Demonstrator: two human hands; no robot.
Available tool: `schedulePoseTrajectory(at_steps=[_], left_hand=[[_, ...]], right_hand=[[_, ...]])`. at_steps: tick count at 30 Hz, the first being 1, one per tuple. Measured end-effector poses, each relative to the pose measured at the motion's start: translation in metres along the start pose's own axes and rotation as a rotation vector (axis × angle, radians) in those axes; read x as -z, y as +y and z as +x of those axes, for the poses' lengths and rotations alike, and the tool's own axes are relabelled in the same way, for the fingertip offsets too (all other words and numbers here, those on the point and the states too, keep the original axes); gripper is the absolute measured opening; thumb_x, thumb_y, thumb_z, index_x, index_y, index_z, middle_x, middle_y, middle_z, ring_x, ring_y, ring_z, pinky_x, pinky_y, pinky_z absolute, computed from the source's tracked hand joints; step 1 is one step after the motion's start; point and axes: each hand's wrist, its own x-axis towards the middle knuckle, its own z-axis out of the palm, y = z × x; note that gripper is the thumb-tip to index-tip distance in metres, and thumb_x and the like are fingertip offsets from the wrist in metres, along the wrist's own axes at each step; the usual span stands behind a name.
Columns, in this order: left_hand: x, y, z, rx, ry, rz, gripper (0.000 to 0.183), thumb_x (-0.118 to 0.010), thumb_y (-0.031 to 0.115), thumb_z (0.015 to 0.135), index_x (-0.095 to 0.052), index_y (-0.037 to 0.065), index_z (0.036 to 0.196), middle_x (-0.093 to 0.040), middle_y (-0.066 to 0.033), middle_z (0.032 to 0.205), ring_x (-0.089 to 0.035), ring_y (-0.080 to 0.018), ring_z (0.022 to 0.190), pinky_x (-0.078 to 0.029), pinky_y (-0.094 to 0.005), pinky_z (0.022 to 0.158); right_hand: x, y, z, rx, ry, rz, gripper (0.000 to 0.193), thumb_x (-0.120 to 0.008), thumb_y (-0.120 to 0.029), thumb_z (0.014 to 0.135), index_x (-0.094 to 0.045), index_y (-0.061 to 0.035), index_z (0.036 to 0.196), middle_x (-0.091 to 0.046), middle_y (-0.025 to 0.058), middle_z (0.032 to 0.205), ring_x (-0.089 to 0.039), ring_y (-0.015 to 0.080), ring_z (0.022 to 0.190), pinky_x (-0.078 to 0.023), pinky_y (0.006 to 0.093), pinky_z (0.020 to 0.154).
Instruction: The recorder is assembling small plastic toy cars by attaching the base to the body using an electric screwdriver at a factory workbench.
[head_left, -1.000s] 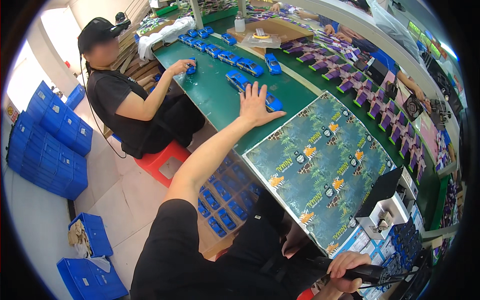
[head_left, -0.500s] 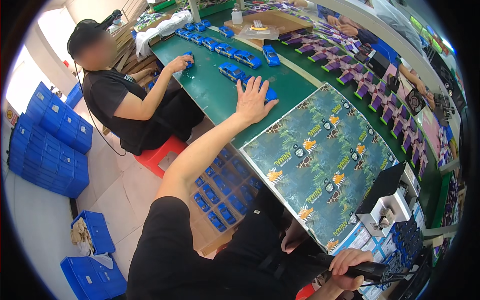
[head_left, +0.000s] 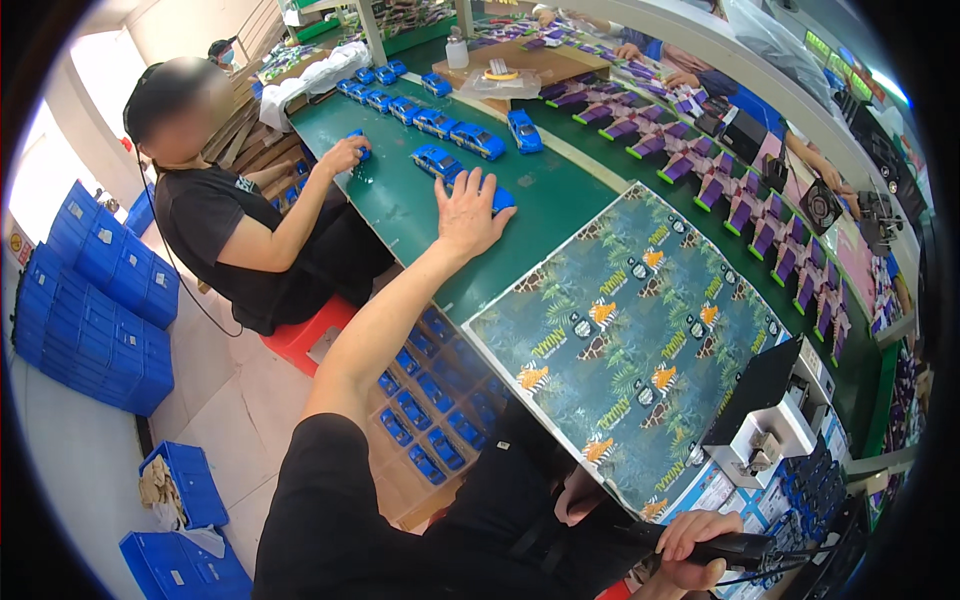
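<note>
I have the left hand point(head_left: 468, 218) reaching out over the green counter point(head_left: 390, 205), opened flat with the fingers spread, on top of a blue toy car point(head_left: 502, 200). Most of that car is hidden beneath it; how firmly the palm presses, I cannot tell. Just beyond the fingertips stands a second blue car point(head_left: 436, 160), and past it a line of blue cars point(head_left: 435, 124) runs toward the far end, with one more point(head_left: 523, 132) set beside the line's near end.

My right hand point(head_left: 695, 545), low at the right, is wrapped around a black handheld tool point(head_left: 738, 549). Between my two hands lies an animal-patterned sheet point(head_left: 640, 340), and a white-and-black device point(head_left: 775, 420) stands by its right corner.

On my left a seated co-worker's hand point(head_left: 345, 153) is at another small blue car point(head_left: 363, 146). Below the counter's edge I see more blue cars point(head_left: 412, 411) in rows.
</note>
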Motion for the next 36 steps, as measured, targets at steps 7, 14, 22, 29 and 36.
schedulePoseTrajectory(at_steps=[7, 14, 22, 29, 36], left_hand=[[-0.028, -0.058, 0.015, 0.396, 0.142, 0.114, 0.065, -0.065, 0.020, 0.084, -0.039, 0.003, 0.140, -0.027, -0.0226, 0.153, -0.023, -0.0399, 0.144, -0.015, -0.0646, 0.113], [0.002, -0.012, -0.034, 0.151, 0.091, -0.156, 0.056, -0.070, 0.017, 0.079, -0.049, 0.000, 0.129, -0.036, -0.0250, 0.145, -0.033, -0.0413, 0.136, -0.028, -0.0517, 0.112], [0.102, 0.197, -0.140, -0.216, 0.139, -0.922, 0.037, -0.073, 0.005, 0.074, -0.062, 0.001, 0.109, -0.058, -0.0202, 0.126, -0.054, -0.0394, 0.118, -0.042, -0.0458, 0.101], [0.171, 0.374, -0.196, -0.650, -0.193, -1.320, 0.034, -0.072, 0.002, 0.077, -0.062, -0.002, 0.109, -0.064, -0.0171, 0.113, -0.064, -0.0356, 0.097, -0.052, -0.0397, 0.083], [0.162, 0.543, -0.206, -0.618, -0.481, -1.358, 0.039, -0.071, 0.022, 0.085, -0.061, -0.007, 0.109, -0.066, -0.0245, 0.106, -0.066, -0.0387, 0.091, -0.053, -0.0428, 0.077]], right_hand=[[-0.004, 0.002, 0.006, 0.004, 0.008, 0.024, 0.049, -0.070, -0.045, 0.086, -0.045, -0.0039, 0.088, -0.047, 0.0042, 0.055, -0.045, 0.0134, 0.040, -0.044, 0.0251, 0.037], [0.000, -0.011, -0.014, 0.008, 0.024, 0.051, 0.048, -0.071, -0.044, 0.084, -0.046, -0.0033, 0.087, -0.049, 0.0053, 0.055, -0.046, 0.0144, 0.039, -0.044, 0.0262, 0.037], [0.033, -0.052, -0.049, 0.035, -0.110, 0.109, 0.043, -0.074, -0.034, 0.085, -0.051, 0.0005, 0.094, -0.057, 0.0099, 0.060, -0.056, 0.0199, 0.046, -0.051, 0.0319, 0.042], [0.056, -0.085, -0.063, 0.009, -0.064, 0.054, 0.038, -0.085, -0.031, 0.071, -0.064, -0.0002, 0.080, -0.059, 0.0066, 0.061, -0.060, 0.0203, 0.054, -0.046, 0.0295, 0.050], [0.078, -0.131, -0.103, 0.121, 0.006, 0.075, 0.041, -0.088, -0.025, 0.066, -0.063, 0.0025, 0.083, -0.059, 0.0070, 0.061, -0.055, 0.0181, 0.050, -0.041, 0.0272, 0.047]])
